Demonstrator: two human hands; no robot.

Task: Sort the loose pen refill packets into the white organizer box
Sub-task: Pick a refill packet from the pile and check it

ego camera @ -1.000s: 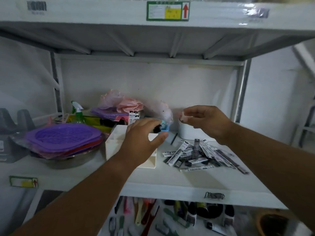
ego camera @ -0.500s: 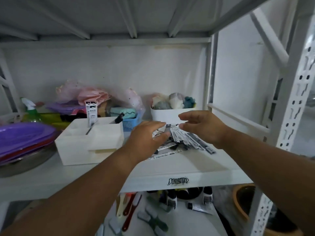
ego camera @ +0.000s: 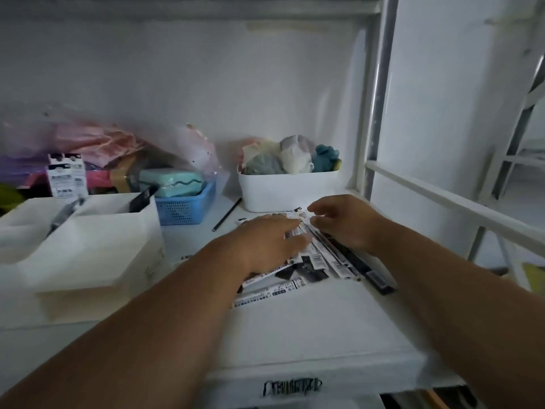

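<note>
A loose pile of pen refill packets [ego camera: 306,271] lies on the white shelf, right of centre. My left hand [ego camera: 265,243] rests on the pile's left side with its fingers spread over the packets. My right hand [ego camera: 345,224] is at the pile's far right, thumb and forefinger curled around the white ends of the top packets. The white organizer box [ego camera: 88,249] stands to the left, apart from both hands. Upright packets [ego camera: 67,178] and a dark packet [ego camera: 141,199] stick out of its compartments.
Behind the pile stands a white tub [ego camera: 283,191] of cloths, and a blue basket [ego camera: 188,209] sits behind the organizer. A thin black stick [ego camera: 227,215] lies between them. Plastic bags [ego camera: 103,143] fill the back left. The shelf post [ego camera: 379,113] and side rail [ego camera: 442,206] bound the right.
Both hands came down from in front of the organizer and tub onto the packet pile. The view swung right and closer to the shelf.
</note>
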